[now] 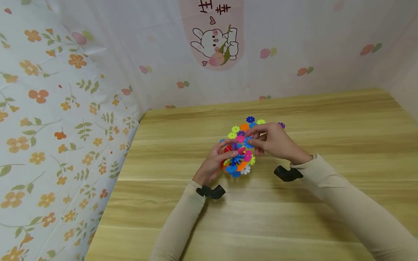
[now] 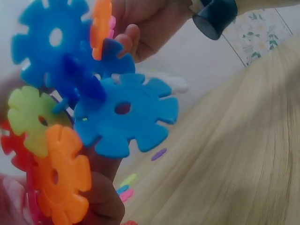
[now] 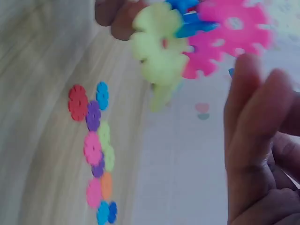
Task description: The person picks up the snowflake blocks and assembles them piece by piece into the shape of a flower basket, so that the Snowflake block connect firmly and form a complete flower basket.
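Observation:
My left hand (image 1: 213,161) grips a cluster of interlocked, notched plastic flower discs (image 1: 241,166) above the table, in blue, orange, pink, yellow-green, red and white. In the left wrist view, a large blue disc (image 2: 126,115) and an orange disc (image 2: 63,176) face the camera. From the right, my right hand (image 1: 272,141) reaches to the cluster, thumb and finger pinching a blue disc (image 1: 248,142) at its upper edge. The right wrist view shows its curled fingers (image 3: 253,122) beside a pink disc (image 3: 234,23); what lies between the fingertips is mostly hidden there.
Loose discs lie on the wood-grain table (image 1: 261,224) behind the hands, among them a dark blue disc (image 1: 250,119), an orange disc (image 1: 244,127) and a purple disc (image 1: 281,125). A patterned cloth (image 1: 156,47) hangs behind the table, and a floral one (image 1: 49,127) at left.

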{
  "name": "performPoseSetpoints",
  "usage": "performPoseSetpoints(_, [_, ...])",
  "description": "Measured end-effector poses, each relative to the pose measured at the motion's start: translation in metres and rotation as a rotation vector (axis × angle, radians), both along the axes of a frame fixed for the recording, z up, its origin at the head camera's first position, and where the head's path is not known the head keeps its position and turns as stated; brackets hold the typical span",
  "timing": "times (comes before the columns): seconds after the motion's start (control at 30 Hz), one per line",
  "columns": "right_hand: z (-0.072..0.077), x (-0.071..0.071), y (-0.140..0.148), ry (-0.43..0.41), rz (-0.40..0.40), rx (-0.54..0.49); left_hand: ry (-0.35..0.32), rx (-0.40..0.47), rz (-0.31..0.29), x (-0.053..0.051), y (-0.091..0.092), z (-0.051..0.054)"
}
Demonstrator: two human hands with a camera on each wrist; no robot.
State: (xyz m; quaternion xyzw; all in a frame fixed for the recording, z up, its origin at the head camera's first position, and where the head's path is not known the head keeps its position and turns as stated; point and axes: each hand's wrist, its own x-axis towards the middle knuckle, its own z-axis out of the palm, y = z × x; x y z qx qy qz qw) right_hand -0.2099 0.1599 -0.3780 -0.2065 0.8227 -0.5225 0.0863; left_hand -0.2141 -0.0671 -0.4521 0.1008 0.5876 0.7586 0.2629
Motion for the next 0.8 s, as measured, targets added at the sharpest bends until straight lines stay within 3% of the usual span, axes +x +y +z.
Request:
performPoseSetpoints(0.27, [-0.004, 0.007, -0.005, 0.080, -0.059, 0.042, 0.046, -0.032, -0.031, 0.000, 0.003, 0.002])
performPoseSetpoints(0.53, [-0.018, 0.014, -0.017, 0.236, -0.135, 0.010, 0.067, -0.020, 0.034, 0.001, 0.008, 0.001])
performPoseSetpoints(0.67, [-0.022, 0.013, -0.017, 0.205, -0.129, -0.021, 0.062, -0.033, 0.076, -0.001, 0.010, 0.003])
performPoseSetpoints(0.8, [-0.025, 0.006, -0.009, 0.115, -0.127, -0.008, 0.036, -0.070, 0.084, -0.004, 0.010, 0.004])
